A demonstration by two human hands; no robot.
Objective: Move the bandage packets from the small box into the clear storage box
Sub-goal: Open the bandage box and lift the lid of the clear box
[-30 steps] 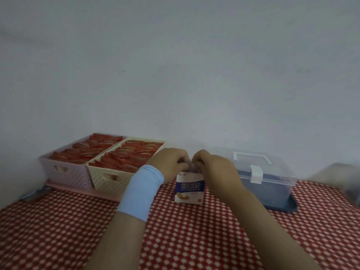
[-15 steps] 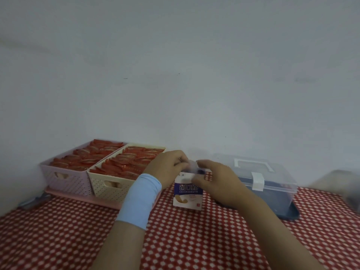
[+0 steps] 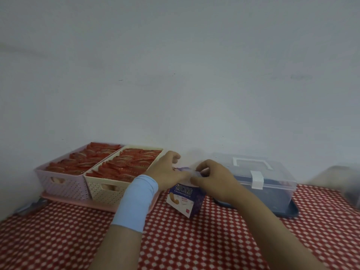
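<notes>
Both hands together at the top of the small box (image 3: 184,199): left hand (image 3: 165,172) and right hand (image 3: 213,177) pinch its flap area. Box stands tilted on the tabletop (image 3: 194,240). Clear storage box (image 3: 272,182) just right, lid latched.

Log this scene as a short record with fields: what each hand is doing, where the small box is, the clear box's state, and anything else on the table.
left hand: at the small box's top, fingers on the flap
right hand: pinching at the same top opening
bandage box: on the checked tablecloth, tilted
clear storage box: behind the right hand, lid down, white latch closed
baskets: two, side by side at left, filled with red packets
</notes>
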